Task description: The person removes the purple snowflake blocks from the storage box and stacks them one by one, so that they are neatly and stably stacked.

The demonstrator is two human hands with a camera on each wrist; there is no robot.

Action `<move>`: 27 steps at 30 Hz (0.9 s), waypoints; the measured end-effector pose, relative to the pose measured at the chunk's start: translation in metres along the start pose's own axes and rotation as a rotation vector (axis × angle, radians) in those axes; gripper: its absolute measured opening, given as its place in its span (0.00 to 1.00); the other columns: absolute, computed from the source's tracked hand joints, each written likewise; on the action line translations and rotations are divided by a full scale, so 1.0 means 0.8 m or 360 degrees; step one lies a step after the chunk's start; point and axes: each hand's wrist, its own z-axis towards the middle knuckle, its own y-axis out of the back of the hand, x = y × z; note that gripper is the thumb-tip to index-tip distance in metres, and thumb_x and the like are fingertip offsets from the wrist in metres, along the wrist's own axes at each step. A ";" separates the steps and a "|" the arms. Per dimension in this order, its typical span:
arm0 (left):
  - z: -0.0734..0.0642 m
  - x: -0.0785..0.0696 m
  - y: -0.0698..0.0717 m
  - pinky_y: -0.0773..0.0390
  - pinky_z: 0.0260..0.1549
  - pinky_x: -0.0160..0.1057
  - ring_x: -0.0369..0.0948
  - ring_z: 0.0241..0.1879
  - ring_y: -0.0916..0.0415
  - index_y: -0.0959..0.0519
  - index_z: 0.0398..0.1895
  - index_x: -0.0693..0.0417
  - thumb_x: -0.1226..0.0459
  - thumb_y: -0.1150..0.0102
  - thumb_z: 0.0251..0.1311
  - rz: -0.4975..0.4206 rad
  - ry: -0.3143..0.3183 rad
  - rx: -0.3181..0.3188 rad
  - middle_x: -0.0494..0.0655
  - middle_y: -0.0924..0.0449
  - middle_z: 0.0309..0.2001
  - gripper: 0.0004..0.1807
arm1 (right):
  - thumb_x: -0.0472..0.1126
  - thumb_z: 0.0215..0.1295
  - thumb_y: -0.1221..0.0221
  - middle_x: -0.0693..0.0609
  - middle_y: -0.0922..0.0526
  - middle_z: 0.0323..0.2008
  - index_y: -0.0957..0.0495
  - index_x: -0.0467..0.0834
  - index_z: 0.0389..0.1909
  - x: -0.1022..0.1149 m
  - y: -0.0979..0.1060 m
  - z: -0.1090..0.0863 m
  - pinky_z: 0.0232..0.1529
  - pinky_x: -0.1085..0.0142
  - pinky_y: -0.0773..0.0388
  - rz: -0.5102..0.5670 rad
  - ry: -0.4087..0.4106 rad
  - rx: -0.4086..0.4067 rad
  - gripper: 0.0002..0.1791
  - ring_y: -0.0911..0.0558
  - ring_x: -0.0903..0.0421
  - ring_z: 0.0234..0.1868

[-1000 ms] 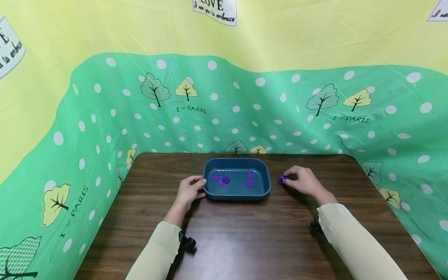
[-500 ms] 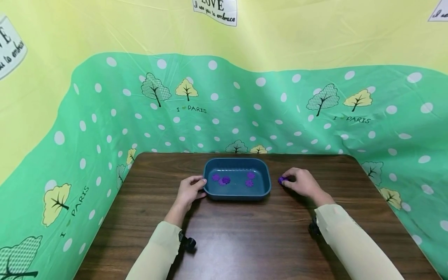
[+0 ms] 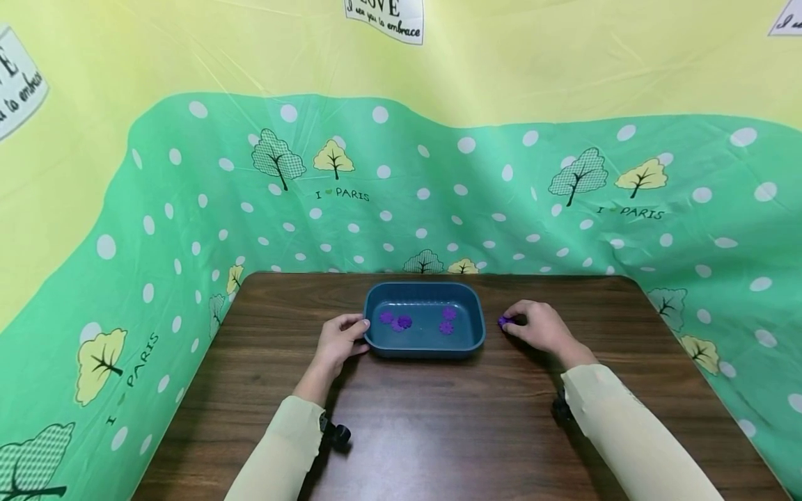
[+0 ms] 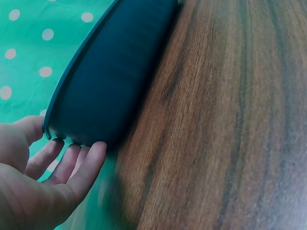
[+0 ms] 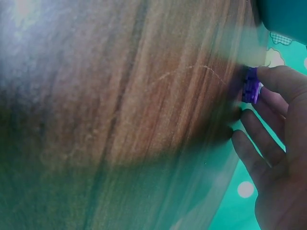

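Observation:
A dark blue rectangular tray (image 3: 424, 348) stands near the back of the table, with several purple flower-shaped pieces (image 3: 445, 328) lying in it. My left hand (image 3: 339, 343) grips its left end; the left wrist view shows the thumb over the rim and the fingertips against the outer wall. To the right of the tray, my right hand (image 3: 544, 327) pinches a small purple toothed piece (image 5: 250, 86) between thumb and fingers at the tabletop. That piece is partly covered by the fingers in the head view.
The brown wood-grain table (image 3: 420, 431) has its back edge just behind the tray. A green and yellow printed cloth (image 3: 401, 195) hangs around the back and sides. A small black device (image 3: 338, 436) is strapped at the left wrist.
My right hand and forearm have shifted very slightly to the left with the purple piece. The left hand and the tray have stayed in place.

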 end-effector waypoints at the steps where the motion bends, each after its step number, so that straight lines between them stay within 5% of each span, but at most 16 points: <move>1: 0.000 0.000 0.000 0.10 0.42 0.49 0.40 0.38 0.18 0.21 0.61 0.66 0.64 0.34 0.68 0.0001 0.0000 0.0001 0.53 0.18 0.46 0.22 | 0.42 0.65 0.31 0.42 0.13 0.46 0.14 0.40 0.46 0.000 0.000 0.000 0.53 0.41 0.17 -0.0001 -0.0005 0.0005 0.12 0.16 0.41 0.50; 17: -0.003 -0.002 -0.001 0.10 0.44 0.50 0.42 0.41 0.17 0.22 0.62 0.67 0.65 0.36 0.69 0.0014 0.0003 0.0006 0.60 0.19 0.51 0.22 | 0.44 0.64 0.30 0.42 0.14 0.48 0.14 0.41 0.47 0.001 0.001 0.001 0.54 0.42 0.17 -0.0001 -0.0035 0.0015 0.14 0.17 0.41 0.52; 27: -0.003 -0.004 0.000 0.12 0.47 0.54 0.44 0.43 0.17 0.22 0.62 0.66 0.64 0.34 0.68 0.0019 0.0003 0.0014 0.60 0.19 0.52 0.23 | 0.40 0.65 0.32 0.41 0.14 0.49 0.15 0.39 0.49 0.003 0.023 0.010 0.55 0.42 0.19 0.0028 0.0031 0.0030 0.14 0.17 0.41 0.52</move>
